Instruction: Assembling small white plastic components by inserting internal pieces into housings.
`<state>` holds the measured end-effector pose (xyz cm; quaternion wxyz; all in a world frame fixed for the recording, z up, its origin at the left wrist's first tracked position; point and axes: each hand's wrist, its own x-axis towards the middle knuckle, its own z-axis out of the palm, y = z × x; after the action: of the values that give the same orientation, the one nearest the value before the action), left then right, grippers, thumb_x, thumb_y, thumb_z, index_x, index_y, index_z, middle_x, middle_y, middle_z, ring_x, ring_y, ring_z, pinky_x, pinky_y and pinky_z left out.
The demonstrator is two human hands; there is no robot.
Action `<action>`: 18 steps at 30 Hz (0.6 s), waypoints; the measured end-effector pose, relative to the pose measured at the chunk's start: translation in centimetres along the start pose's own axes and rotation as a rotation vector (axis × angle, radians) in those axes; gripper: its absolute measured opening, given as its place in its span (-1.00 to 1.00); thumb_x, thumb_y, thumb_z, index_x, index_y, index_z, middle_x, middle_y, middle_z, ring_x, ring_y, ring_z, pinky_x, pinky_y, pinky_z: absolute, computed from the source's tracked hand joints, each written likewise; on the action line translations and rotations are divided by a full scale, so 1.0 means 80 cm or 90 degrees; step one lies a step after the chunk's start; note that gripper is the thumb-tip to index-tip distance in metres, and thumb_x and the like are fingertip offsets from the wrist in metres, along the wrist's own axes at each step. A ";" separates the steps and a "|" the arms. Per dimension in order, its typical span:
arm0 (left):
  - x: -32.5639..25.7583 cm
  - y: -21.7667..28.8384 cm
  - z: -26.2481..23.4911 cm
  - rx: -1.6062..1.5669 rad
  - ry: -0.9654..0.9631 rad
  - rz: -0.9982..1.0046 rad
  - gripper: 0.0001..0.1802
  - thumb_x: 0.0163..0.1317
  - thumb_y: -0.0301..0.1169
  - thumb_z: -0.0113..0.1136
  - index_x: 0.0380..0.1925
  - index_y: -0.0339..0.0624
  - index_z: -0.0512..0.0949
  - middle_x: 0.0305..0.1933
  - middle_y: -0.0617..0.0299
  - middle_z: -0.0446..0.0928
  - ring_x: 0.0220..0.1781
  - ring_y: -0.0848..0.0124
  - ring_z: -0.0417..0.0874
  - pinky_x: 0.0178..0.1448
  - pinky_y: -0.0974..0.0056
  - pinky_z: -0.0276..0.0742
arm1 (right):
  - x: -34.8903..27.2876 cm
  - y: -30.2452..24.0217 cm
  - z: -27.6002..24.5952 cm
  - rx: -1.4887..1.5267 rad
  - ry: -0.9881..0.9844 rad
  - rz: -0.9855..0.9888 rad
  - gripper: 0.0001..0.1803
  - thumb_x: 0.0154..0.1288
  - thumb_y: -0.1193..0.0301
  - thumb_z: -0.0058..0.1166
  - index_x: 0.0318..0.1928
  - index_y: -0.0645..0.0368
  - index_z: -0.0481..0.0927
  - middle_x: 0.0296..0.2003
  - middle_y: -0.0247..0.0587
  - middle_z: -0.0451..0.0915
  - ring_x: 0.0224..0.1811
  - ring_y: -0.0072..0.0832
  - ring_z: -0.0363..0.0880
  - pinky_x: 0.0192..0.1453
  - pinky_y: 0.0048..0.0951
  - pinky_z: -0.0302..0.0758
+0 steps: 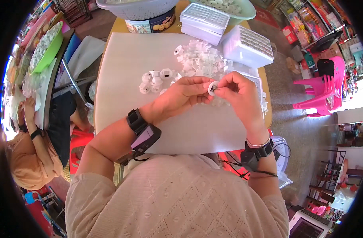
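Observation:
Between the fingertips of both hands is a small round white plastic part with a dark centre. My left hand pinches its left edge, while my right hand has thumb and forefinger closed on its right side. Just beyond them lies a heap of translucent white plastic pieces. Several round white parts sit in a small cluster left of that heap. Partly behind my right hand is a tray at the table's right side.
Stacked white trays with rows of small cells stand at the far right of the white table. A lilac basin rests on a round tin at the back. To the left, a co-worker sits at another table; pink chairs are at right.

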<state>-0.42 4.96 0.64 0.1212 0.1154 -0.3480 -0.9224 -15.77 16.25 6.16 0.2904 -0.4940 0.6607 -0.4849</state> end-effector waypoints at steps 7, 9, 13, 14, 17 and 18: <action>0.000 -0.001 0.006 0.040 0.010 -0.011 -0.65 0.36 -0.39 0.05 0.08 -0.35 0.43 -0.12 0.18 0.54 -0.18 0.42 0.56 0.03 0.30 0.48 | 0.009 0.009 -0.027 0.112 -0.040 0.094 -0.84 0.10 0.48 0.22 -0.31 0.24 0.54 -0.47 -0.44 0.47 -0.42 -0.70 0.39 -0.30 -0.62 0.35; -0.003 0.000 0.006 0.018 0.014 -0.002 -0.65 0.36 -0.39 0.05 0.08 -0.36 0.42 -0.12 0.18 0.54 -0.19 0.41 0.55 0.02 0.30 0.48 | 0.010 0.013 -0.046 0.142 0.013 0.088 -0.84 0.13 0.47 0.20 -0.29 0.25 0.55 -0.47 -0.43 0.48 -0.41 -0.69 0.39 -0.29 -0.61 0.35; 0.002 0.000 -0.004 -0.047 -0.004 0.019 -0.64 0.37 -0.41 0.03 0.10 -0.35 0.40 -0.13 0.17 0.53 -0.19 0.40 0.55 -0.03 0.30 0.48 | 0.014 0.058 -0.066 -0.100 0.138 0.041 -0.87 0.18 0.48 0.15 -0.28 0.27 0.59 -0.44 -0.36 0.57 -0.40 -0.65 0.46 -0.27 -0.56 0.41; 0.004 0.000 -0.003 -0.049 -0.006 0.019 -0.64 0.37 -0.41 0.03 0.10 -0.35 0.40 -0.13 0.17 0.53 -0.19 0.40 0.55 -0.03 0.30 0.48 | 0.010 0.066 -0.062 -0.162 0.121 0.028 -0.88 0.17 0.47 0.16 -0.29 0.25 0.61 -0.44 -0.30 0.58 -0.41 -0.60 0.49 -0.27 -0.52 0.43; 0.002 -0.001 0.001 -0.068 0.019 0.025 -0.65 0.36 -0.41 0.03 0.09 -0.35 0.41 -0.12 0.17 0.53 -0.20 0.38 0.56 -0.05 0.29 0.49 | -0.001 0.061 -0.038 -0.273 0.116 -0.004 -0.89 0.13 0.45 0.18 -0.33 0.20 0.66 -0.41 -0.13 0.59 -0.42 -0.38 0.56 -0.27 -0.40 0.47; 0.002 -0.001 0.000 -0.064 0.014 0.024 -0.65 0.36 -0.41 0.03 0.09 -0.34 0.41 -0.12 0.17 0.53 -0.20 0.37 0.56 -0.05 0.29 0.49 | -0.002 0.063 -0.033 -0.298 0.123 -0.017 -0.89 0.13 0.46 0.17 -0.32 0.20 0.65 -0.41 -0.14 0.58 -0.42 -0.33 0.57 -0.28 -0.37 0.47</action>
<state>-0.63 4.98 0.57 0.1480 0.1129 -0.3022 -0.9349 -19.88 17.57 2.45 0.0973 -0.5080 0.7730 -0.3673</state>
